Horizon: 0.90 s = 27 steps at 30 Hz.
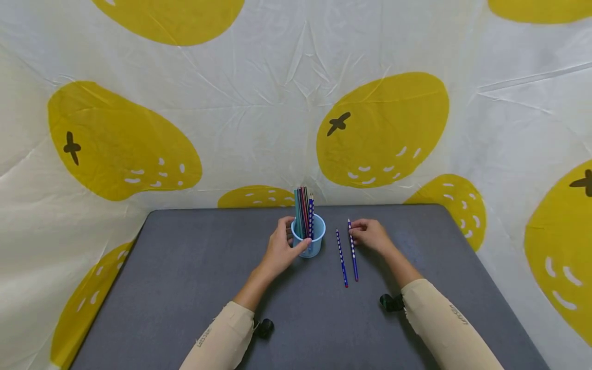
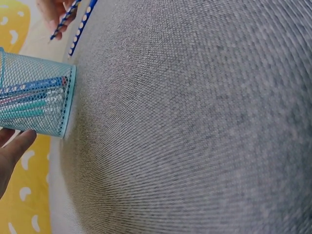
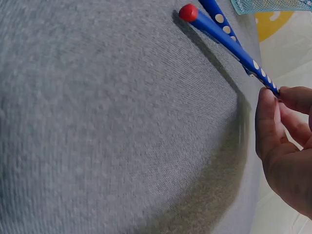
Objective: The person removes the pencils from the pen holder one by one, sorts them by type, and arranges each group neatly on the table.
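A light-blue mesh pencil cup (image 1: 316, 247) stands upright on the grey table. My left hand (image 1: 280, 248) holds it from the left, thumb across the front and fingers round the far side. Several pencils (image 1: 301, 210), teal, dark, reddish and blue with dots, lean inside the cup. To its right, my right hand (image 1: 371, 236) pinches a blue dotted pencil (image 3: 229, 43) near its pointed end. That pencil's red end appears raised slightly off the tabletop in the right wrist view. Between it and the cup lies a second blue dotted pencil (image 1: 341, 259).
The dark grey table (image 1: 194, 277) reaches back to a white cloth (image 1: 259, 128) printed with yellow fruit shapes. Small black devices (image 1: 264, 329) sit at both wrists, below beige sleeves (image 1: 222, 336).
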Available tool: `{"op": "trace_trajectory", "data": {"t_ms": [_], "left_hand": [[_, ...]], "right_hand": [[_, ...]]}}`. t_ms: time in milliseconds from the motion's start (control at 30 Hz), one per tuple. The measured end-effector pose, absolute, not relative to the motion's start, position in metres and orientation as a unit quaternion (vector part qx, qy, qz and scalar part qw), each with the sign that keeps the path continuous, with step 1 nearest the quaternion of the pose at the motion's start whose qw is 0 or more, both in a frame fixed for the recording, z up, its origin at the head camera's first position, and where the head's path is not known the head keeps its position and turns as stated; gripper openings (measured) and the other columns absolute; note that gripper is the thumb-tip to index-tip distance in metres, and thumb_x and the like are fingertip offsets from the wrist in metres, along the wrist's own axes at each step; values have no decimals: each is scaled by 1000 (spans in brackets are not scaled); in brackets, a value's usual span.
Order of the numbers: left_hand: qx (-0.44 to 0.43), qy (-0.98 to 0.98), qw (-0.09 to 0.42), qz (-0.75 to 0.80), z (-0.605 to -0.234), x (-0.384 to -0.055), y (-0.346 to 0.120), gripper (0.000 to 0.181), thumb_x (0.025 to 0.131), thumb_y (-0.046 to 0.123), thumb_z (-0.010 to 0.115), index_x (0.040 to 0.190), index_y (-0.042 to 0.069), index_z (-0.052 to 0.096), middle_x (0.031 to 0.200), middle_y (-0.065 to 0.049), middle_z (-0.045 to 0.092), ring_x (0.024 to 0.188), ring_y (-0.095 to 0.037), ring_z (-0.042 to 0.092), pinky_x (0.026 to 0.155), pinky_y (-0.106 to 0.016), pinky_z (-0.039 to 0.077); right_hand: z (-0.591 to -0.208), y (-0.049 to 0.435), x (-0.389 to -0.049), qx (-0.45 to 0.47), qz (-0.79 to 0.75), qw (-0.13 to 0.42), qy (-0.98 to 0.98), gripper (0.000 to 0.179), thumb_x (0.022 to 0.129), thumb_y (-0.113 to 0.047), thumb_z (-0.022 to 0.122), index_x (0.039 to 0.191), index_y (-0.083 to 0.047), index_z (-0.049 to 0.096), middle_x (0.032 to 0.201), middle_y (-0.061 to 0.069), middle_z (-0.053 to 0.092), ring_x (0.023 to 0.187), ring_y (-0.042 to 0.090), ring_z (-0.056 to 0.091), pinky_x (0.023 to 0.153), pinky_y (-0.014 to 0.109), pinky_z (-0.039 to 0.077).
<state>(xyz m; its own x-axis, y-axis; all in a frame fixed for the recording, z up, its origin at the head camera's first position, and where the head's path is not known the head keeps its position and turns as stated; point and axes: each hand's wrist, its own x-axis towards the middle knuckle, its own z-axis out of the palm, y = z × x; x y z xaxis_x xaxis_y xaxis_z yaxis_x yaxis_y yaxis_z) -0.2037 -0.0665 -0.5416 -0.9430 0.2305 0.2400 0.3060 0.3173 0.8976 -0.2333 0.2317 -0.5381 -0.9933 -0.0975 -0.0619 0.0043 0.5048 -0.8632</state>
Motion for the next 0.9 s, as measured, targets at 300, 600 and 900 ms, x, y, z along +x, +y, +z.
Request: {"op": "trace_trajectory", "data": {"t_ms": [300,600,900], "left_hand": [[-169,-811,39,-559,-544,-203,-66,72,91,33,81,144,8,39,140,-21,56,126,-39,61,100,-56,56],[-157,-812,31,-562,-540,-203,-66,73,91,33,81,145,9,38,141,-20,56,126,-38,60,102,-54,55],[-152,-815,22,-559,-538,-205,-64,74,91,34,81,146,10,38,141,-21,56,126,-38,61,101,-55,56]], "right_hand": [[-550,225,-233,-7,-499,73,864,26,96,-1,67,117,16,66,97,22,76,66,6,67,63,23,61],[-545,215,-230,20,-450,48,892,22,93,-6,72,109,9,73,94,18,78,61,6,68,59,24,61],[-538,210,-225,38,-422,44,905,19,91,-8,74,105,6,74,90,14,79,62,9,69,59,24,60]]}}
